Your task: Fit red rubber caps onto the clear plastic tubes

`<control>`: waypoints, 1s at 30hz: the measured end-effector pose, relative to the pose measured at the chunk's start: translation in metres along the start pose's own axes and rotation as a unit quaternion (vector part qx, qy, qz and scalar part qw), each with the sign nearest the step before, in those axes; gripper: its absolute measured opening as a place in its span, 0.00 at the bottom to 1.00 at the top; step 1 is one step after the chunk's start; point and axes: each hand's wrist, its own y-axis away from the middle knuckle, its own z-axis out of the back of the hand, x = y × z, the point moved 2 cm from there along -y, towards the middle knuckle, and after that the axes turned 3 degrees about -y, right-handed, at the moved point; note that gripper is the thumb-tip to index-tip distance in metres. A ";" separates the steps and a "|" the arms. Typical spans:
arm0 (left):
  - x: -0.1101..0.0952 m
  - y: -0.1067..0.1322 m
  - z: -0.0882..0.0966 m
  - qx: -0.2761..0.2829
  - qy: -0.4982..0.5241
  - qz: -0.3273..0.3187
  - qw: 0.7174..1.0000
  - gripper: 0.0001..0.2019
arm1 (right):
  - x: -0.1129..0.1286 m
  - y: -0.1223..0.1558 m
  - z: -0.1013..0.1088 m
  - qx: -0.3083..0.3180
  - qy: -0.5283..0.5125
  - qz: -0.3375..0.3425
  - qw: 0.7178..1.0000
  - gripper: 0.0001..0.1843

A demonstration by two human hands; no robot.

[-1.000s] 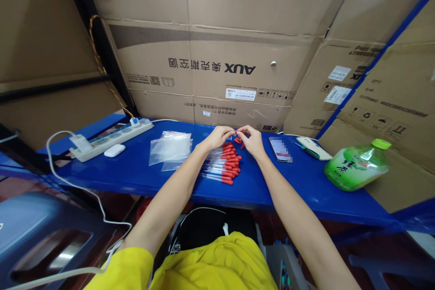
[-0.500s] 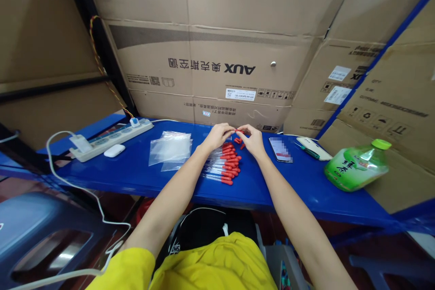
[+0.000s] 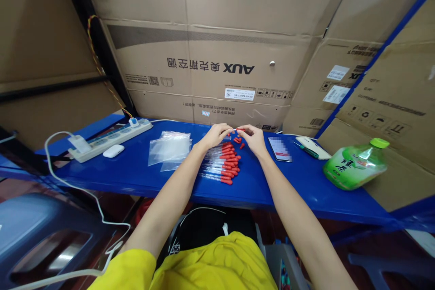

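Note:
At the far side of the blue table, my left hand (image 3: pixel 217 135) is closed in a pinch; what lies between its fingertips is too small to make out. Facing it, my right hand (image 3: pixel 253 139) pinches a red rubber bulb (image 3: pixel 240 129). The fingertips of both hands are close together. Below them is a pile of droppers (image 3: pixel 231 163), clear tubes to the left and red bulbs to the right. A few loose red bulbs (image 3: pixel 238 140) lie on the table between my hands. My left forearm partly hides the tubes.
Clear plastic bags (image 3: pixel 171 147) lie left of the droppers. Further left are a power strip (image 3: pixel 112 139) and a white earbud case (image 3: pixel 113 151). On the right are a phone (image 3: pixel 279 148), a green-handled screwdriver (image 3: pixel 308 151) and a green tea bottle (image 3: pixel 355 165). Cardboard (image 3: pixel 204 41) walls the back.
My fingertips have drawn slightly apart, and the red bulb now shows at my right fingertips. The pile of droppers looks the same.

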 end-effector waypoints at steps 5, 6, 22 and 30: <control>0.004 0.001 0.001 0.014 -0.008 -0.001 1.000 0.23 | -0.003 0.001 0.000 0.013 -0.017 -0.011 1.000 0.21; 0.005 0.001 0.000 0.015 -0.009 0.002 1.000 0.22 | -0.003 0.001 0.000 0.015 -0.013 -0.015 1.000 0.21; 0.017 0.001 -0.005 0.009 -0.043 -0.033 0.998 0.24 | -0.008 0.003 0.001 0.040 -0.003 -0.008 0.999 0.20; 0.014 0.003 -0.006 0.007 -0.001 -0.022 1.000 0.21 | -0.010 0.002 0.000 0.053 0.003 0.004 0.999 0.17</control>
